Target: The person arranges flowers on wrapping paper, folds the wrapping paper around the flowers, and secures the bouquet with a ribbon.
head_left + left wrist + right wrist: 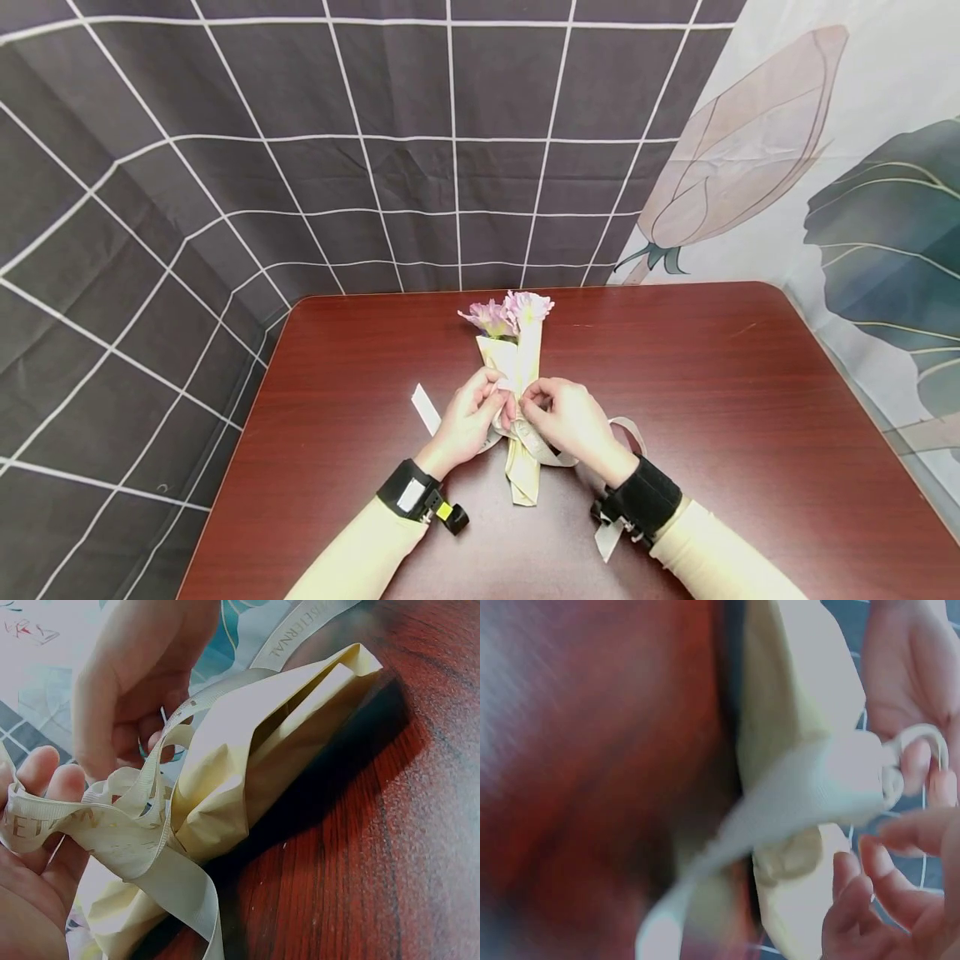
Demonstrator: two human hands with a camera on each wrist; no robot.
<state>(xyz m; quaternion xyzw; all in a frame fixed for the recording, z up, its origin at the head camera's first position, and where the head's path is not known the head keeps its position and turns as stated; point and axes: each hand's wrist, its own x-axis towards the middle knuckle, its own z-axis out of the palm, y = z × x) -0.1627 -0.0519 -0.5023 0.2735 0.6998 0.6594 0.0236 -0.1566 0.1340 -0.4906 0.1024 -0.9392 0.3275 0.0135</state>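
Observation:
A small bouquet in cream wrapping paper (pixel 523 479) lies on the table, its pink-purple flowers (pixel 528 307) towards the far edge. Around its middle runs a pale printed ribbon (pixel 184 889), bunched into a knot with loops in the left wrist view. My left hand (pixel 467 423) grips a ribbon loop left of the wrapping, fingers curled through it. Close to the knot on the other side is my right hand (pixel 576 423), fingers bent and thumb near the index fingertip (pixel 871 844). I cannot tell whether ribbon lies between them.
One ribbon tail (pixel 425 408) sticks out left of my left hand; another length (pixel 628 432) curves out beside my right wrist. Beneath is a reddish-brown wooden table (pixel 337 467). A dark gridded cloth (pixel 405 175) hangs behind it, and a flower-printed cloth (pixel 757 242) hangs at right.

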